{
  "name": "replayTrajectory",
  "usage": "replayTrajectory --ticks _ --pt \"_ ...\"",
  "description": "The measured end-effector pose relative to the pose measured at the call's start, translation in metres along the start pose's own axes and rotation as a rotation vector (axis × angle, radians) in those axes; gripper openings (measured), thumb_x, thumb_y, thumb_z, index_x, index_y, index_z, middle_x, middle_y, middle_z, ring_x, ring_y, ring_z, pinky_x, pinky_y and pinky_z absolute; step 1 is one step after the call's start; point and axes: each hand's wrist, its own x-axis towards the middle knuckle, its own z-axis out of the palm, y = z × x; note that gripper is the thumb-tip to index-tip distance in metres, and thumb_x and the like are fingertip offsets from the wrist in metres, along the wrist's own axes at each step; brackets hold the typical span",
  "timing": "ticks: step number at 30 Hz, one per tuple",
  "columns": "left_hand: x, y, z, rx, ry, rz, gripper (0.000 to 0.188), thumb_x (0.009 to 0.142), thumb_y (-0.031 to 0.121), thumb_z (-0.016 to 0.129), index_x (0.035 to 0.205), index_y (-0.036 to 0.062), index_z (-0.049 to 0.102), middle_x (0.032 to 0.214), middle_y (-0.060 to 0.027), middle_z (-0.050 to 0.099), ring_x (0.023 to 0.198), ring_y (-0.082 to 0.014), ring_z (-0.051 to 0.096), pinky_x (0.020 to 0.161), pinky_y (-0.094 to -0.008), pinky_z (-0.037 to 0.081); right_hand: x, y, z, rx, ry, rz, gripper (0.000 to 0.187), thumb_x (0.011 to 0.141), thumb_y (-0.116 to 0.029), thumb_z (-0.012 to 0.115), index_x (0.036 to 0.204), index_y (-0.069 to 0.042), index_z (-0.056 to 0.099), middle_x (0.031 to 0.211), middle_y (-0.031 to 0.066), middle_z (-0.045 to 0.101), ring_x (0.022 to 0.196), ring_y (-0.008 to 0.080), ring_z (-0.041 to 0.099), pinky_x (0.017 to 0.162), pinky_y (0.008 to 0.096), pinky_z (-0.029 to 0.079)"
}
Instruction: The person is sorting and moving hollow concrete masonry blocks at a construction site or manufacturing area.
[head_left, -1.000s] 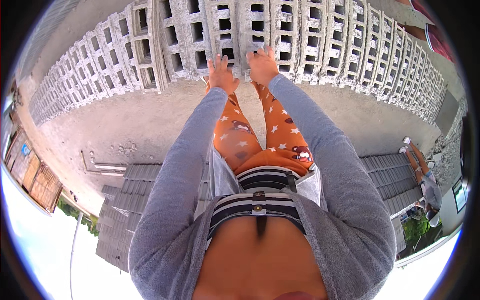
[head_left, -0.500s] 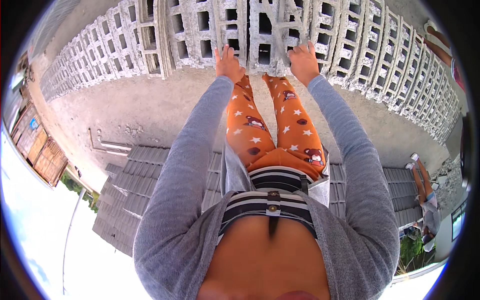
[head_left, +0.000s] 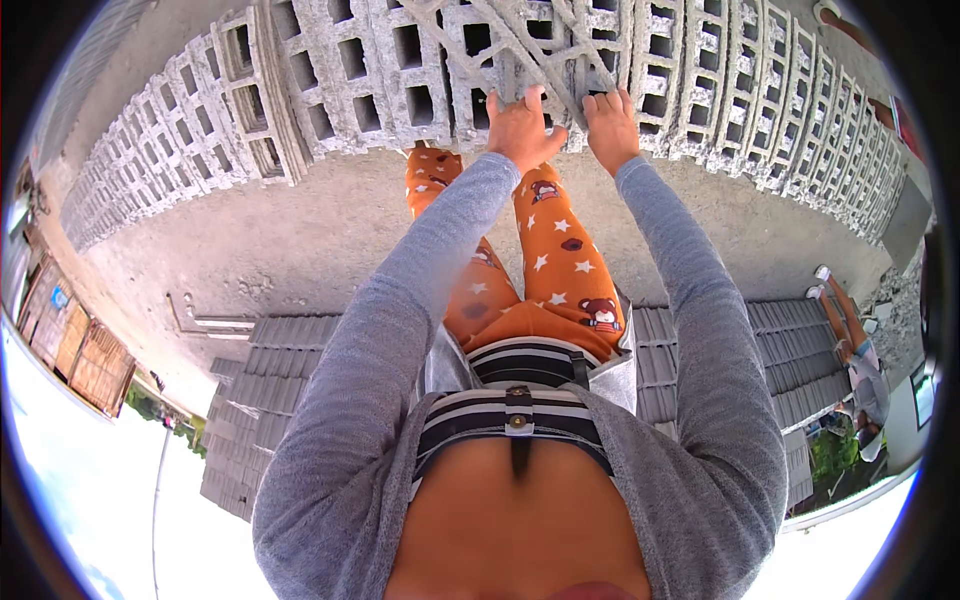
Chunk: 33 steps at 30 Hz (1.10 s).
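A concrete block (head_left: 520, 45) with open cells lies slanted across the row in front of me. Its near end is between my hands. My left hand (head_left: 522, 130) bends its fingers over that near end on the left, with the thumb held apart and pointing right. Close by on the right, my right hand (head_left: 612, 125) has its fingers hooked over the block's edge. The fingertips of both hands are partly hidden among the grey webs. Upright blocks (head_left: 375, 75) stand tightly side by side to the left, and more blocks (head_left: 745, 95) continue to the right.
Dusty ground (head_left: 300, 210) lies around my legs in orange printed trousers (head_left: 565, 245). Behind me are stacked grey tiles (head_left: 290, 350) and thin pipes (head_left: 222, 325). A person (head_left: 865, 385) is at the right, and another person's arm or leg shows at upper right.
My left hand has moved right, closer to my right hand. The slanted block now shows more of its diagonal webs between them. My view has shifted, so the row appears further left.
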Motion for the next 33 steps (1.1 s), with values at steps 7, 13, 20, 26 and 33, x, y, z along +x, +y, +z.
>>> replayTrajectory --ticks 7,13,20,26,33 --pt "-0.002 0.001 0.037 0.059 0.237 0.250 0.065 0.070 0.030 0.065 0.123 0.0057 0.038 0.110 -0.0117 0.051 0.108 -0.0277 0.044 0.098 -0.0479 0.023 -0.012 0.014 0.003 0.022 -0.010 -0.064 0.022 0.077 -0.007 0.048 0.098 -0.004 0.051 0.093 0.0092 0.052 0.097 0.0260 0.049 0.104 0.0437 0.030" --pt "0.001 0.006 0.050 0.234 0.242 0.172 0.069 0.069 0.033 0.067 0.125 0.0059 0.036 0.111 -0.0118 0.050 0.109 -0.0274 0.040 0.094 -0.0442 0.024 -0.014 0.007 0.001 -0.015 0.071 -0.009 0.028 0.077 -0.010 0.051 0.104 -0.001 0.053 0.119 0.0136 0.044 0.114 0.0299 0.041 0.106 0.0441 0.027" --pt "0.017 0.012 0.045 0.223 0.159 0.138 0.076 0.071 0.040 0.065 0.129 0.0026 0.031 0.099 -0.0124 0.058 0.106 -0.0270 0.045 0.099 -0.0470 0.021 -0.004 0.010 0.002 -0.109 -0.006 -0.018 0.029 0.077 -0.012 0.053 0.104 -0.001 0.055 0.122 0.0127 0.043 0.121 0.0274 0.037 0.109 0.0437 0.022" --pt "-0.004 0.019 -0.011 0.095 0.170 0.199 0.068 0.075 0.038 0.064 0.123 0.0027 0.029 0.089 -0.0181 0.060 0.088 -0.0309 0.057 0.099 -0.0500 0.028 0.003 0.018 -0.030 -0.148 -0.041 -0.187 0.022 0.074 -0.013 0.055 0.091 -0.003 0.065 0.116 0.0082 0.048 0.119 0.0243 0.038 0.111 0.0458 0.018" --pt "-0.046 -0.001 -0.157 -0.314 0.114 0.079 0.053 0.081 0.033 0.059 0.120 0.0077 0.032 0.078 -0.0164 0.059 0.069 -0.0319 0.058 0.065 -0.0398 0.045 0.023 -0.025 -0.189 0.241 0.182 -0.149 0.026 0.061 -0.021 0.064 0.080 -0.004 0.064 0.086 0.0062 0.056 0.103 0.0219 0.048 0.111 0.0492 0.016"
